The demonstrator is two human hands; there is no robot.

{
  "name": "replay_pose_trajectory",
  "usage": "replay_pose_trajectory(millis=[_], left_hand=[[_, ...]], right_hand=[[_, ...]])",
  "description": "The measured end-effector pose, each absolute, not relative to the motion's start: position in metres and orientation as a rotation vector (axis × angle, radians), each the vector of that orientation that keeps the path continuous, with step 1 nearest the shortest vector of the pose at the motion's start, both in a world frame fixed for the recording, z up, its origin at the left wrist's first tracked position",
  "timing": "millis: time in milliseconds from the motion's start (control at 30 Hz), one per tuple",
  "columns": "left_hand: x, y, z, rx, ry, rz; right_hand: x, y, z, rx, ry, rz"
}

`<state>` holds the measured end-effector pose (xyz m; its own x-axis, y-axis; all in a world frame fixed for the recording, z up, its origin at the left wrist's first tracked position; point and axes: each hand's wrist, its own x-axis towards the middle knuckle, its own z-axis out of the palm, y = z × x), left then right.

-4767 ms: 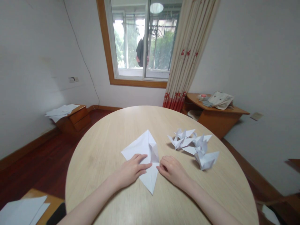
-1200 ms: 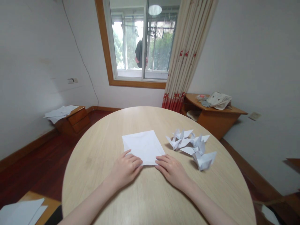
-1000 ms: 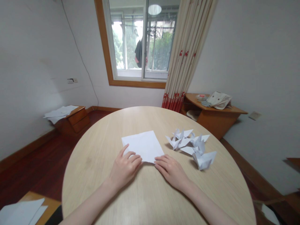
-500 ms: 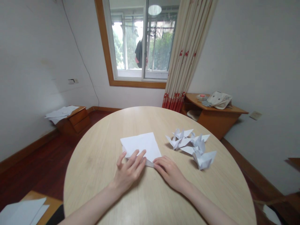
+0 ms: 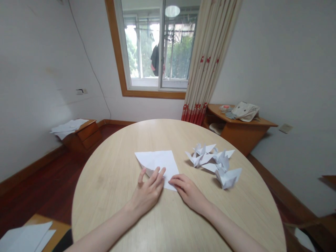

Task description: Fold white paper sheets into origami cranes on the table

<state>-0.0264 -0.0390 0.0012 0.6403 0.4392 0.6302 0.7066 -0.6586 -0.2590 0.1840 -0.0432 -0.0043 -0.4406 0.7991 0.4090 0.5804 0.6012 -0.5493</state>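
Note:
In front of me a white sheet of paper (image 5: 163, 160) lies on the round wooden table (image 5: 105, 196), its left edge lifted and curled over a shaded underside. My left hand (image 5: 149, 189) rests on its lower edge, fingers stretched and apart, the index and middle tips on the paper. At the lower right corner, my right hand (image 5: 187, 190) has its fingers pressed together on the sheet; its thumb is partly hidden. Several folded white paper cranes (image 5: 204, 155) sit in a cluster to the right of the sheet, the closest one (image 5: 228, 177) nearest my right hand.
A corner desk (image 5: 244, 129) with a cloth bag (image 5: 245, 111) stands beyond the table on the right. Papers lie on a low drawer cabinet (image 5: 88, 133) at the left. More white sheets (image 5: 27, 236) rest on a wooden surface at lower left. A curtain (image 5: 207, 63) hangs by the window.
The folded strip along the sheet's lower right edge has opened out flat. My left hand has shifted slightly right, my right hand slightly left. The cranes have stayed put.

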Motion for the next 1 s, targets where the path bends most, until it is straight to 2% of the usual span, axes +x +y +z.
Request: replay_pose_trajectory(millis=[233, 600, 1000], left_hand=[[-0.025, -0.032, -0.003, -2.219, -0.838, -0.649], [-0.03, -0.017, -0.015, -2.304, -0.997, -0.886], [-0.034, -0.01, -0.013, -2.388, -1.16, -0.899]], right_hand=[[0.183, -0.045, -0.006, -1.078, -2.261, 0.37], [0.181, -0.052, 0.003, -1.146, -2.536, 0.276], [0.192, -0.055, 0.031, -1.266, -2.559, 0.52]])
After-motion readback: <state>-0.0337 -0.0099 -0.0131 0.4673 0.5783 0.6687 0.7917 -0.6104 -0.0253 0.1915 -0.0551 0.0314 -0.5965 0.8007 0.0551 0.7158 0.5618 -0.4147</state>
